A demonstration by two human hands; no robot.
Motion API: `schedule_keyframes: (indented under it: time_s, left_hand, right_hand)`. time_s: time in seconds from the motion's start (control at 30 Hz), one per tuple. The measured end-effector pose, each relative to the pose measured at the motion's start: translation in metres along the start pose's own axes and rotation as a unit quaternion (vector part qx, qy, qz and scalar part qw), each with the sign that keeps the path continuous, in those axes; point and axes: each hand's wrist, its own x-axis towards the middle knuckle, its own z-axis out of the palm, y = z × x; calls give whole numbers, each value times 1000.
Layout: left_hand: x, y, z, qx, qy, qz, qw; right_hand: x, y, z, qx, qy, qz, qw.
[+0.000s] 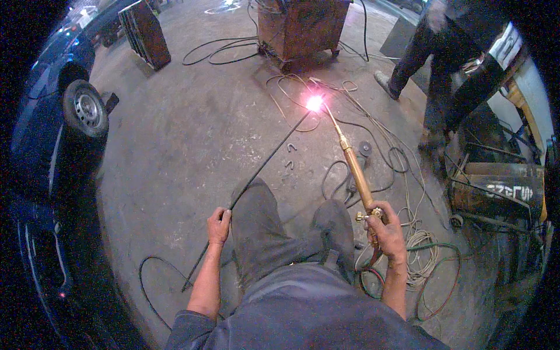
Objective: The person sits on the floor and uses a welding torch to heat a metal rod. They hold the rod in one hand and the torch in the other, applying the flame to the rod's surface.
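Note:
A long dark metal rod (269, 153) runs through my left hand (219, 225), which is closed around it. Its far end meets a bright pinkish-white glow (315, 103), and the glare hides the tip. From the right, a brass gas torch (357, 174) reaches the same glow with its thin nozzle. My right hand (385, 230) grips the torch's rear handle, by the valve knobs (376, 214). On the floor near the rod lie small bent metal hooks (290, 148).
Hoses and cables (423, 256) lie tangled on the right. A rusty wheeled cabinet (300, 29) stands ahead. At the left is a dark car (64, 111). Another person's leg (411, 58) is at the upper right, near a dark cylinder (496, 189). Stacked plates (143, 32) stand far left.

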Motion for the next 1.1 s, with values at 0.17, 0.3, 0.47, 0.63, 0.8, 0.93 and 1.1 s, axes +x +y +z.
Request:
schedule_keyframes:
  time_s: [0.17,0.3,0.47,0.63,0.8,0.93,1.1]
  left_hand:
    - [2,-2,0,-3,4,11,1000]
    - [0,16,-2,-4,0,11,1000]
    - [-2,7,1,-6,19,36,999]
    - [1,-7,6,-24,18,27,999]
    - [3,-5,4,19,14,46,999]
    - [-5,-1,6,75,49,61,994]
    - [-9,1,9,87,49,29,995]
  right_hand:
    - [2,3,-1,-1,-6,3,1000]
    - [3,3,-1,-19,0,4,1000]
    - [0,4,-1,-7,-9,3,1000]
    - [-1,4,-1,-17,-2,6,1000]
    - [-1,1,-1,-15,4,11,1000]
    - [2,8,-3,-30,3,-14,999]
    - [1,3,-1,-30,14,26,999]
